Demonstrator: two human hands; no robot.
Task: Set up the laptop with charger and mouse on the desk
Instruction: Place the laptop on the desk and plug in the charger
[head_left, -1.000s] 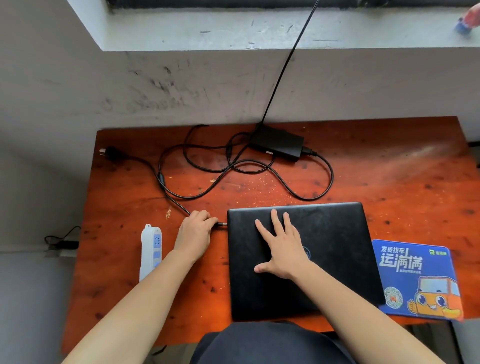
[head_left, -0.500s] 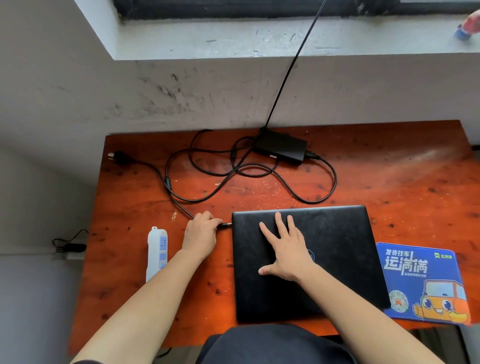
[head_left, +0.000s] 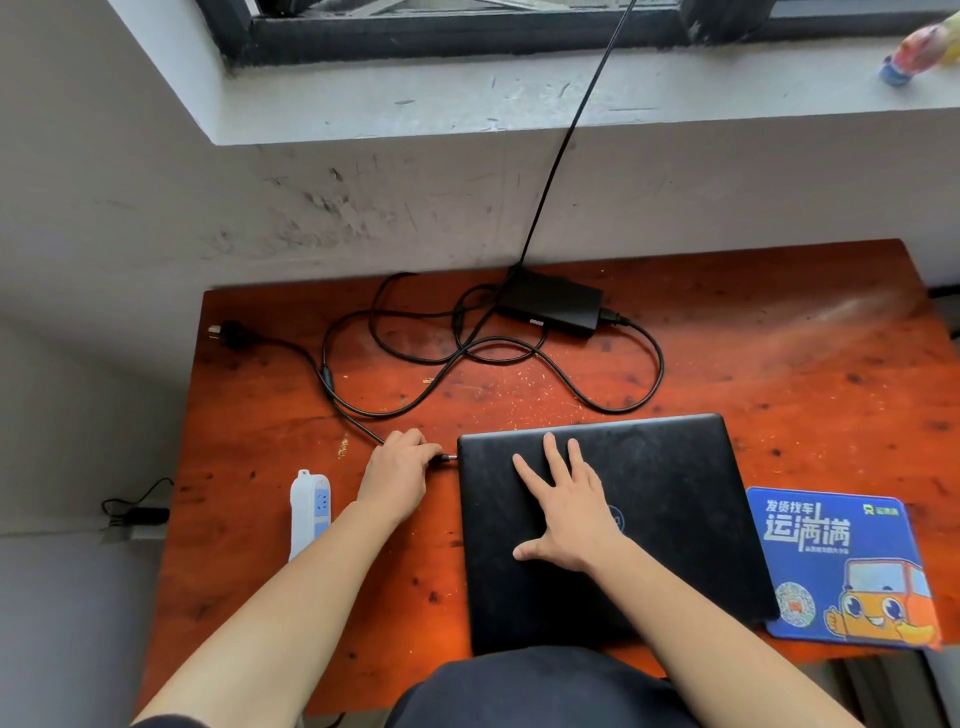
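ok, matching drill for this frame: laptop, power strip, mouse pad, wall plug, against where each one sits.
1 laptop
2 power strip
3 mouse pad
4 wall plug

A far left corner of the desk, lying loose
B lid shut, under the flat right hand
C right of the laptop
D left of the left hand, which pinches the charger connector

Pairs: 1-B, 2-D, 3-C, 4-A

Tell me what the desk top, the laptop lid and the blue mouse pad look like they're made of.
The desk top looks like varnished wood, reddish-orange and glossy: dark knots and a light sheen show. The laptop lid seems matte black plastic, though painted metal is possible: dull, with dusty smudges. The mouse pad looks cloth-faced, matte, with a printed cartoon.
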